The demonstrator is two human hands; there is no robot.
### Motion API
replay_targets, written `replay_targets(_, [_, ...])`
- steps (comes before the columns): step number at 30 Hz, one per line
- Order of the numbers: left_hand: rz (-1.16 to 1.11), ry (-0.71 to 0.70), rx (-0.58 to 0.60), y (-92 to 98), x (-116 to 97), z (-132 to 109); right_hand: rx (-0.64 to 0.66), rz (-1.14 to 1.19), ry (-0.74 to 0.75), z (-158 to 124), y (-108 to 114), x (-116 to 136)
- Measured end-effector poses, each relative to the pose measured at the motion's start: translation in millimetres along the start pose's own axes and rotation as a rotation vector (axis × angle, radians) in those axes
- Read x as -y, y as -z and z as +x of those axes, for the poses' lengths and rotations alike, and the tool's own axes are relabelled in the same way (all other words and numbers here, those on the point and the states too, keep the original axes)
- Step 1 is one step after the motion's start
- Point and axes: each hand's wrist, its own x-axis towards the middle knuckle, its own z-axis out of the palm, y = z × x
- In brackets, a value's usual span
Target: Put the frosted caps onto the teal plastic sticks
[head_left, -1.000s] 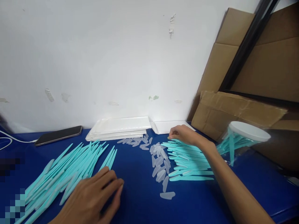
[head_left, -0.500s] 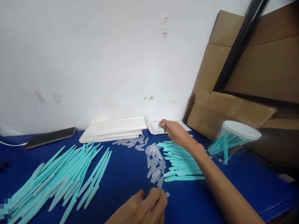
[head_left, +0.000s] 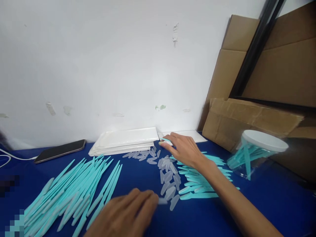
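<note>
Low in front, my left hand (head_left: 125, 210) is blurred, its fingers closed on a small translucent plastic cap (head_left: 162, 201) that sticks out at the fingertips. My right hand (head_left: 184, 148) reaches over a flat white packet (head_left: 197, 136) by the wall. Its thumb is apart from its forefinger, and a sliver of a teal razor (head_left: 166, 140) shows by the fingertips. Beneath that forearm lies a row of teal razors (head_left: 197, 184). More translucent caps (head_left: 169, 177) are scattered left of the row. A larger pile of teal razors (head_left: 71, 187) fans out at the left.
A stack of white packets (head_left: 128, 136) lies against the wall. Left of it is a phone (head_left: 60, 150) with a white cable. At right, a clear tub with a white lid (head_left: 265, 141) holds teal razors. Cardboard (head_left: 247, 115) leans behind it. The table (head_left: 138, 177) is blue.
My left hand has moved left, with a cap at its fingertips. The thumb and forefinger of my right hand have spread apart. The view has shifted slightly.
</note>
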Motion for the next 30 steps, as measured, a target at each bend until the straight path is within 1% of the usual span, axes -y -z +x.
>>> replay_targets(2, [-0.03, 0.078, -0.004, 4.2, 25, -10, -0.005, 0.023, 0.02, -2, -1, 9])
replay_targets(4, [-0.016, 0.235, -0.069, 4.3, 47, -17, 0.0, 0.033, 0.046, -3, -4, 18])
replay_targets(5, [-0.019, 0.279, -0.085, 3.4, 57, -19, -0.006, 0.03, 0.064, -3, -6, 22])
replay_targets(6, [-0.025, 0.304, -0.076, 2.1, 64, -20, -0.017, 0.024, 0.085, -3, -9, 26])
replay_targets(8, [-0.021, 0.333, -0.08, -0.8, 71, -21, -0.033, 0.025, 0.145, -3, -14, 34])
replay_targets(10, [-0.054, 0.365, -0.073, -4.0, 71, -22, -0.015, 0.047, 0.222, -4, -19, 40])
replay_targets(13, [-0.094, 0.39, -0.04, -8.1, 64, -22, 0.037, 0.074, 0.314, -6, -22, 48])
replay_targets(18, [-0.096, 0.382, -0.033, -10.2, 54, -24, 0.089, 0.08, 0.378, -10, -24, 55])
replay_targets(24, [-0.213, 0.361, -0.03, -11.7, 48, -24, 0.083, 0.129, 0.41, -12, -28, 62])
replay_targets(27, [-0.273, 0.354, -0.051, -13.9, 44, -25, 0.069, 0.159, 0.473, -15, -32, 69])
replay_targets(30, [-0.354, 0.368, -0.066, -13.8, 41, -24, 0.015, 0.109, 0.538, -19, -36, 74])
